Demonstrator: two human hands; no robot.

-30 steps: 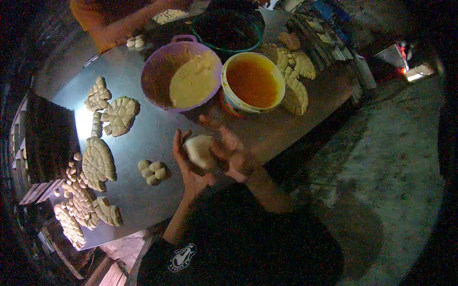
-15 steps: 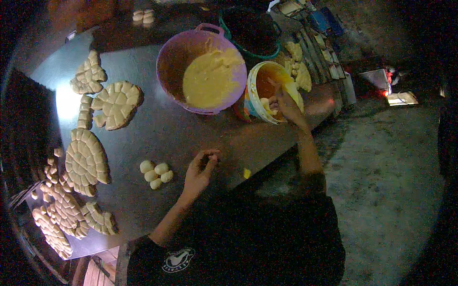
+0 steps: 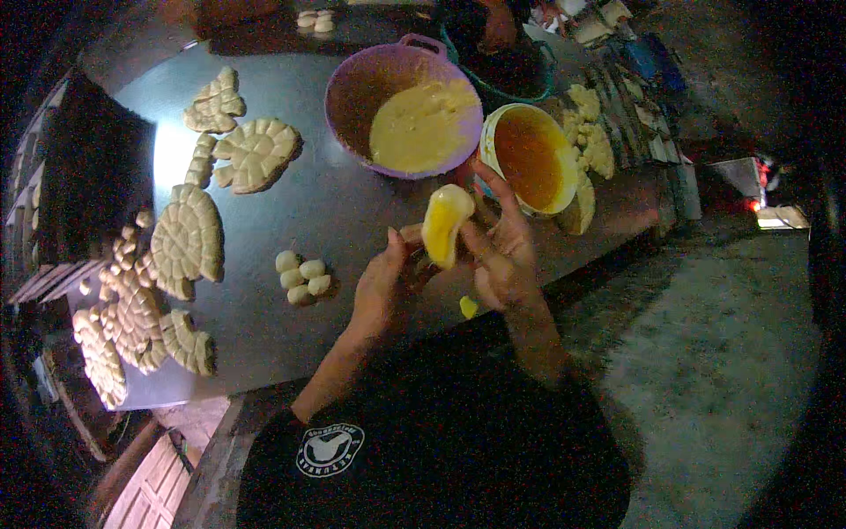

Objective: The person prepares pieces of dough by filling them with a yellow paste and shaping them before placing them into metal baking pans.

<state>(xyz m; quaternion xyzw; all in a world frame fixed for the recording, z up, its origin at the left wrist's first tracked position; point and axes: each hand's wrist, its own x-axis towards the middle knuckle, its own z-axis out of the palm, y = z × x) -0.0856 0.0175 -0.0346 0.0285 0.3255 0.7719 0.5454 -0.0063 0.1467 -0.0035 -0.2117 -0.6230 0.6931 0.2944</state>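
A soft, glossy lump of cream-and-yellow dough (image 3: 447, 225) is held above the table between my two hands. My left hand (image 3: 381, 286) curls its fingers behind and below it, thumb raised; its fingertips are partly hidden. My right hand (image 3: 509, 256) presses thumb and fingers to the lump's right side, with one finger stretched up. Just beyond that hand stands a white tub (image 3: 497, 132) with an orange-yellow inside. A purple basin (image 3: 344, 123) holding pale yellow paste stands to its left. Several small dough balls (image 3: 302, 280) lie together left of my left hand.
Rounds of packed dough pieces (image 3: 188, 238) cover the table's left side. More flattened dough (image 3: 592, 141) lies right of the tub. Another person's hand (image 3: 500, 28) reaches over a teal basin (image 3: 539, 91) at the back. A yellow scrap (image 3: 468, 307) lies near the table's front edge.
My right hand has come out of the tub and moved left to meet my left hand. The yellow lump now shows between them. Another person's hand has appeared over the teal basin.
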